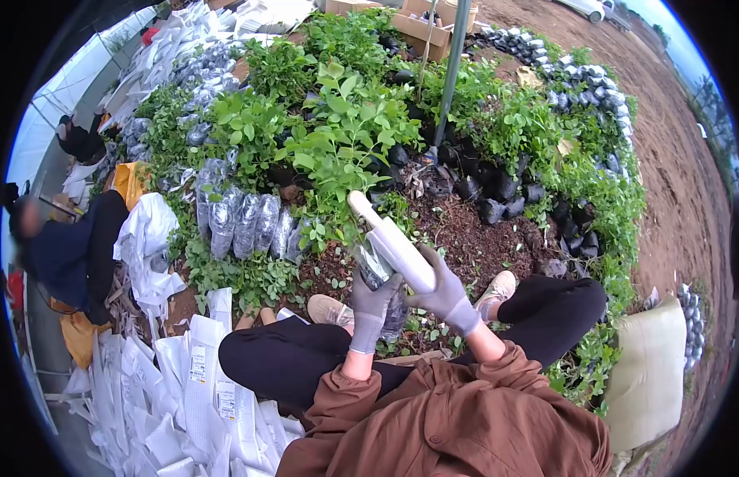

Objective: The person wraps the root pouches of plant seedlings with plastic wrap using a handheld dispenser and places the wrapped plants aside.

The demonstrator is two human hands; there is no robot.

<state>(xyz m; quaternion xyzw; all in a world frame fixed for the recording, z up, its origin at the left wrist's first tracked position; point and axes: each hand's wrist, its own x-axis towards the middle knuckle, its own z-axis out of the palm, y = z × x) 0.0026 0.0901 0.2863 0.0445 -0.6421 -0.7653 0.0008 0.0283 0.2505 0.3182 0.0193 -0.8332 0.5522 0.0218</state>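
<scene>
I sit with both hands gloved in grey. My left hand [372,302] is closed around the dark, plastic-wrapped root ball [375,269] of a leafy seedling [342,171]. The plant's green shoots point away from me and overlap the plants behind, so its outline is hard to separate. My right hand [445,292] grips the near end of a white roll of stretch film [403,258], its pale core tube sticking out at the far end. The roll lies slanted against the wrapped root ball. The palm side of both hands is hidden.
Wrapped seedlings [246,225] stand in a row ahead to the left. Dark root balls [501,191] lie to the right beside a metal pole [454,75]. White packing sleeves [186,397] are heaped at my left. Another person [63,246] sits at far left.
</scene>
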